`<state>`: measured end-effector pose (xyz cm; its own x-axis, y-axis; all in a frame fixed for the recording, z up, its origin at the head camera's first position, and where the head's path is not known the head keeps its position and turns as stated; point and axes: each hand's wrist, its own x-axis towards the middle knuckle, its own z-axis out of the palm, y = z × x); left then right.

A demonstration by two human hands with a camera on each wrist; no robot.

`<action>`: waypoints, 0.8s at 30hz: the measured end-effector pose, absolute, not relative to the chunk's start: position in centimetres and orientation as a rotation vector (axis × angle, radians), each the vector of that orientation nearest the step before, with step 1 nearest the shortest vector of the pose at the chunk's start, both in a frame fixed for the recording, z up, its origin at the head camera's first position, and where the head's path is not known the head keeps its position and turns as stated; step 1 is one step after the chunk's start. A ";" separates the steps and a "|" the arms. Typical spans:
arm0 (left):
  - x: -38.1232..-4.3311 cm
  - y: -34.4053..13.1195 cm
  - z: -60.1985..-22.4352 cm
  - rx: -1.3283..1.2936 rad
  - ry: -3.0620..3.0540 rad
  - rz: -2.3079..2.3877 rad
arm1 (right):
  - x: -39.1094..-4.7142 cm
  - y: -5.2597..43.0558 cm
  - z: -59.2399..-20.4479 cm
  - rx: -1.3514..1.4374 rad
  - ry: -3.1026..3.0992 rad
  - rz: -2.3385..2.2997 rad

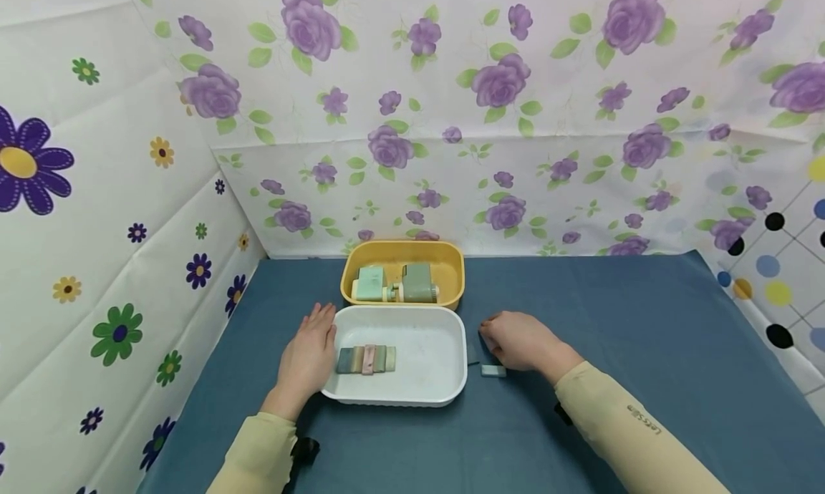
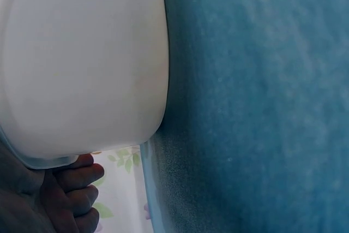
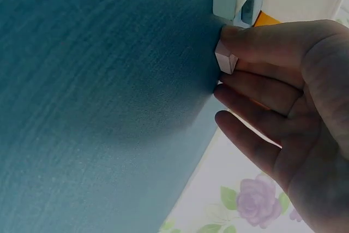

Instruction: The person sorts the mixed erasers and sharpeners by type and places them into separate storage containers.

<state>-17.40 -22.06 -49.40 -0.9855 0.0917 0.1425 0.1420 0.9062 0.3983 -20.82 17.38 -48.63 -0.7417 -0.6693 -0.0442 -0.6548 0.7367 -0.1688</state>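
Note:
My left hand [image 1: 308, 361] lies along the left rim of a white plastic basin [image 1: 425, 388], fingers extended. In the left wrist view, the fingers [image 2: 79, 177] show past the end of the basin. Several small flat blocks [image 1: 368, 359] in muted green, tan and pink sit side by side in a row inside it. To the right of the basin, my right hand [image 1: 522, 340] is low at the cloth. Its thumb and fingers pinch a small pale pinkish block [image 3: 225, 58], mostly hidden in the head view. Beside that hand lies a light blue-grey block [image 1: 493, 371].
A darker block [image 1: 473, 354] lies by the basin's right wall. Behind stands a yellow basin [image 1: 454, 272] holding two green box-shaped things [image 1: 419, 283] with pale ends. Blue cloth [image 1: 644, 322] covers the table, and flowered sheets [image 1: 548, 122] hang at the back and sides.

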 end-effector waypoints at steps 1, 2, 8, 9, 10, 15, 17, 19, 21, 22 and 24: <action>-17.4 -22.1 -49.4 -0.182 -2.951 -0.629 | -20.8 17.4 -48.7 -1.083 2.829 -0.218; -17.4 -22.1 -49.4 -0.182 -2.952 -0.629 | -20.8 17.4 -48.7 -1.084 2.827 -0.221; -17.4 -22.0 -49.3 -0.175 -2.959 -0.625 | -20.8 17.6 -48.8 -1.097 2.830 -0.266; -17.4 -22.0 -49.4 -0.176 -2.960 -0.624 | -20.8 17.6 -48.8 -1.094 2.832 -0.269; -17.5 -22.0 -49.4 -0.177 -2.959 -0.625 | -20.8 17.6 -48.8 -1.087 2.834 -0.268; -17.5 -22.1 -49.4 -0.181 -2.947 -0.625 | -20.6 17.5 -48.8 -1.075 2.842 -0.306; -17.5 -22.2 -49.5 -0.182 -2.952 -0.633 | -20.4 17.6 -48.9 -1.090 2.840 -0.329; -17.4 -22.2 -49.6 -0.190 -2.959 -0.640 | -20.3 17.9 -49.1 -1.106 2.834 -0.341; -17.3 -22.2 -49.7 -0.199 -2.958 -0.640 | -20.2 18.2 -49.3 -1.132 2.831 -0.358; -17.3 -22.2 -49.7 -0.201 -2.952 -0.637 | -20.3 18.3 -49.3 -1.147 2.832 -0.369; -17.4 -22.2 -49.7 -0.206 -2.941 -0.637 | -20.4 18.4 -49.4 -1.164 2.840 -0.375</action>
<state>-17.42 -22.23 -49.66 -0.9828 0.1063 0.1509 0.1592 0.9019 0.4014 -20.38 18.42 -49.37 -0.7156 -0.6970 0.0463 -0.6851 0.6873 -0.2413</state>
